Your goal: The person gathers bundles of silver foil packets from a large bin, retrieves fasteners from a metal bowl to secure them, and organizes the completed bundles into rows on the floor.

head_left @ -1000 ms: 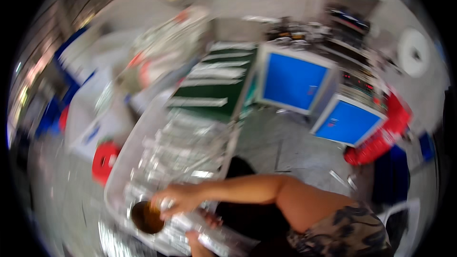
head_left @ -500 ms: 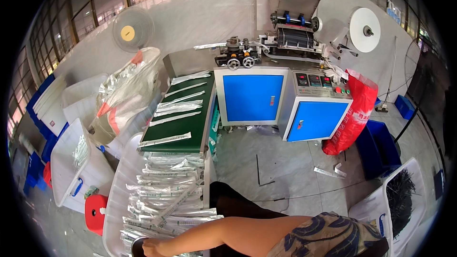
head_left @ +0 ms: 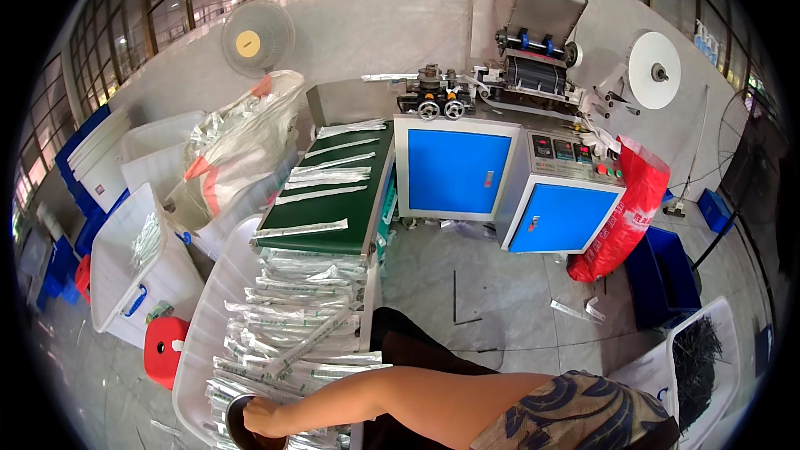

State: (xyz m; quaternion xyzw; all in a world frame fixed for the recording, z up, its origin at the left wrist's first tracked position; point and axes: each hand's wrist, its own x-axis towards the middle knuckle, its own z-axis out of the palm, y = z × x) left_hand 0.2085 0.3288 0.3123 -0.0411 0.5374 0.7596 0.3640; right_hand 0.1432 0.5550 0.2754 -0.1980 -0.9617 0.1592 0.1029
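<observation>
My right hand (head_left: 268,418) reaches in from the lower right, its fingers closed on the rim of a dark, round, bowl-like vessel (head_left: 237,423). What the vessel holds is hidden, and the lower edge of the picture cuts it off. It rests on or just over long, thin, paper-and-film-wrapped packets (head_left: 292,317) heaped in a white plastic tub (head_left: 193,354). Beyond the heap, a green conveyor belt (head_left: 321,211) carries several more of these packets, lying crosswise. My left hand is out of the picture.
A machine with blue-doored cabinets (head_left: 458,168) and a control panel stands ahead. Left are white bins (head_left: 125,271), a large sack (head_left: 250,146) and a red stool (head_left: 164,352). Right are a red sack (head_left: 621,217), a blue crate (head_left: 662,275) and a bin of black strips (head_left: 698,367).
The view has shifted, so the scene sits further right. My right hand and the dark vessel now show more fully above the lower edge. My hand stays closed on the rim.
</observation>
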